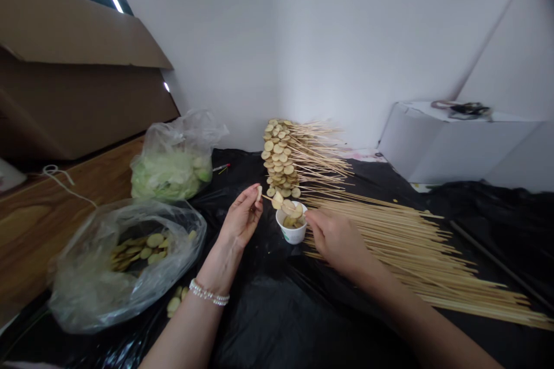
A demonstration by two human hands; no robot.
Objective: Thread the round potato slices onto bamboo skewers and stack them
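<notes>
Between finger and thumb, my left hand (243,212) pinches a pale round slice (259,193), which looks like potato, at the tip of a wooden skewer (267,198). My right hand (337,236) grips that skewer from the other side. Several slices (286,206) are threaded along it between the two hands. Below the skewer stands a white paper cup (292,235) with more slices inside. Just behind, a stack of loaded skewers (279,155) lies with the slices to the left and the bare sticks pointing right.
Many bare skewers (411,253) spread across the black plastic sheet (277,311) at right. An open clear bag (130,294) of slices lies left, before a bag of pale green pieces (171,170). A cardboard box (82,104) and a white box (459,144) flank the wall.
</notes>
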